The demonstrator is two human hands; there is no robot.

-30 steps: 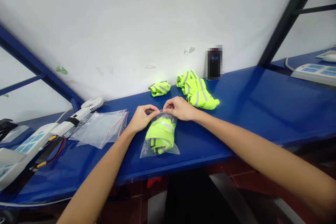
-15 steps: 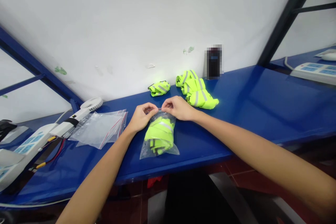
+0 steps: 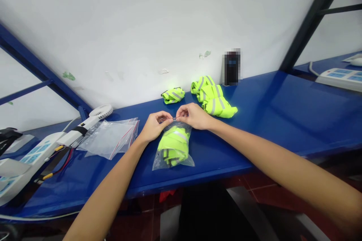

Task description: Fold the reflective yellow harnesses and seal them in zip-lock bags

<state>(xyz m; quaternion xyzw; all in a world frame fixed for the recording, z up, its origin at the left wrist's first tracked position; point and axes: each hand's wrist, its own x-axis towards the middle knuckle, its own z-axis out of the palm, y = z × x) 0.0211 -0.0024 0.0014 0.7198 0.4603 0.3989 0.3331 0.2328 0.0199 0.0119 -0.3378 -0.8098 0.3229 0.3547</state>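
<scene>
A clear zip-lock bag [image 3: 158, 163] lies on the blue table, its top edge turned away from me. Inside it sits a folded fluorescent yellow vest [image 3: 174, 143] with grey reflective strips. My left hand [image 3: 155, 125] pinches the bag's top edge between thumb and fingers. Close beside it, my right hand [image 3: 194, 116] pinches the same edge, the fingertips of both hands nearly meeting. Behind my hands lie one rolled yellow vest [image 3: 173, 95] and, to its right, several more in an overlapping row [image 3: 216, 99].
Flat empty zip-lock bags [image 3: 109, 139] are stacked left of my left arm. Past them are a white fan [image 3: 101, 111], a power strip [image 3: 36, 154] and loose cables. A blurred black object [image 3: 232, 67] stands against the wall. The blue table's front edge [image 3: 192, 180] runs below the filled bag.
The whole view has shifted slightly, so everything appears a little further right. Both hands keep their pinch on the bag's top edge, with hardly any movement between them.
</scene>
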